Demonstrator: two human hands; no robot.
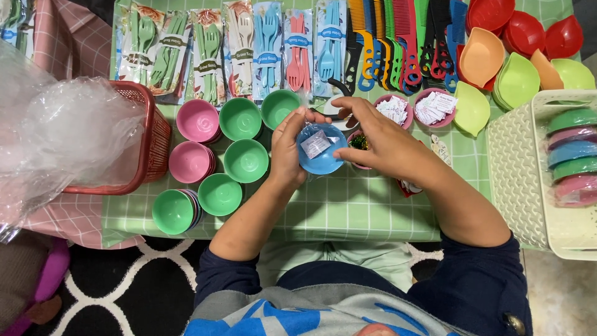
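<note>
While cupped between both hands (pixel 339 140), blue bowl (pixel 321 149).

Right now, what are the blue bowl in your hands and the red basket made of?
The blue bowl, held by the left hand and right hand, looks like thin moulded plastic: even colour, smooth, slightly glossy. A small white paper-like slip lies in it. The red basket also looks plastic, with a moulded lattice wall. The see-through bag in it seems thin, crinkled plastic film.

Flat clear cutlery packets (pixel 249 53) with printed label bands lie in a row along the far tabletop (pixel 348 211); a small white packet (pixel 315 144), perhaps paper, sits in the blue bowl (pixel 323 163)
</note>
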